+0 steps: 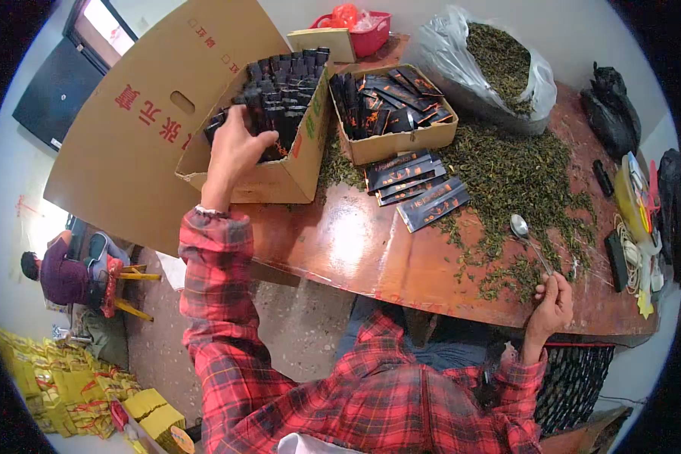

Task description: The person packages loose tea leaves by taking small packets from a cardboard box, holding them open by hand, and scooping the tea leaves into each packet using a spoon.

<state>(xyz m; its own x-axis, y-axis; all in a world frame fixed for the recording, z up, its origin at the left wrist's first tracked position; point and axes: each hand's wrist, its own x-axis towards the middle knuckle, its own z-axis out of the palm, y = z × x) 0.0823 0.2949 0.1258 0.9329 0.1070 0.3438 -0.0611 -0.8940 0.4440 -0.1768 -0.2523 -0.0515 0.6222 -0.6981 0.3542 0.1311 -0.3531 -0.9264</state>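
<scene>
My left hand (pixel 238 144) reaches over the tall cardboard box (pixel 284 181) packed with upright black packets (pixel 287 83). Its thumb is spread away from the fingers, and the fingertips are among the packets, partly hidden. In my right hand (pixel 550 303), near the table's front edge, is the handle of a metal spoon (pixel 519 225). The spoon's bowl lies over loose dried tea leaves (pixel 507 181). Several flat black packets with orange print (pixel 433 204) lie between the leaves and a shorter cardboard box (pixel 401 145), which holds more black packets (pixel 386 98).
A clear plastic bag (pixel 454 83) full of leaves stands at the back. A large cardboard sheet (pixel 136 144) leans at left. Black bags (pixel 611 113) and a yellow container (pixel 632 197) sit at right. Another person (pixel 76 272) sits far left near yellow bags (pixel 60 386).
</scene>
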